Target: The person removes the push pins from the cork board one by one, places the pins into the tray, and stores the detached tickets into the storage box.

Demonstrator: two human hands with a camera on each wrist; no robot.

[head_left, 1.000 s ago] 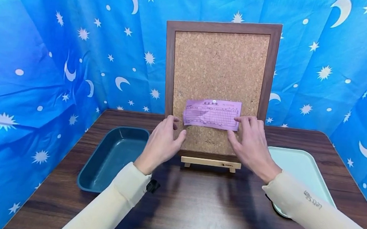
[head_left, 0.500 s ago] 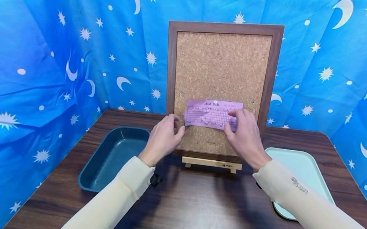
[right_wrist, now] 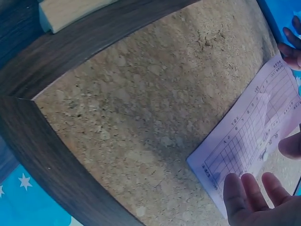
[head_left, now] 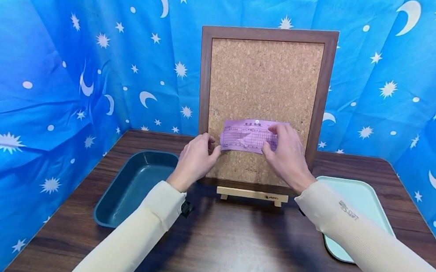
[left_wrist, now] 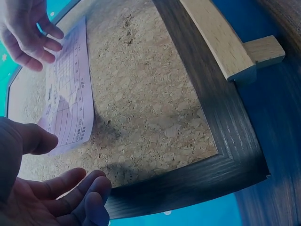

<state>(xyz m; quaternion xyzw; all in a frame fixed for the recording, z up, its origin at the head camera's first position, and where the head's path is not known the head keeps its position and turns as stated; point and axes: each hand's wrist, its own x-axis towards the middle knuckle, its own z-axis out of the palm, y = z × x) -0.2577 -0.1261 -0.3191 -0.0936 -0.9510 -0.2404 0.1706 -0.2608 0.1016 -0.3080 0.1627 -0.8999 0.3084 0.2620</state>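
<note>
Blue cloth printed with white moons and stars, the backdrop (head_left: pixel 188 0), closes off the far side and both flanks of the scene. Before it lies a dark wood-grain worktop (head_left: pixel 229 252). On that stands a framed cork board (head_left: pixel 265 79), resting on an easel ledge (head_left: pixel 252 194). Taking the board as the dial's centre, a dark teal tray (head_left: pixel 140 190) sits at 8 o'clock and a mint tray (head_left: pixel 355 197) at 4 o'clock, partly hidden by a sleeve.

At 7 to 8 o'clock is the left hand (head_left: pixel 195 158), fingers loosely bent, thumb beside the slip's left end, holding nothing; it has barely shifted. At 5 o'clock, the right hand (head_left: pixel 286 152) has moved inward over the last second, from the slip's right end to well across it. Its thumb and fingers are spread apart, gripping nothing; whether they touch the paper cannot be told.

Toward 6 o'clock on the cork hangs the creased purple slip (head_left: pixel 243 135), its right end now covered. One white pushpin (head_left: pixel 257 121) shows at its 12 o'clock edge. That inward move, I judge, puts the right fingers closer to the only visible fastening, with the slip itself undisturbed.
</note>
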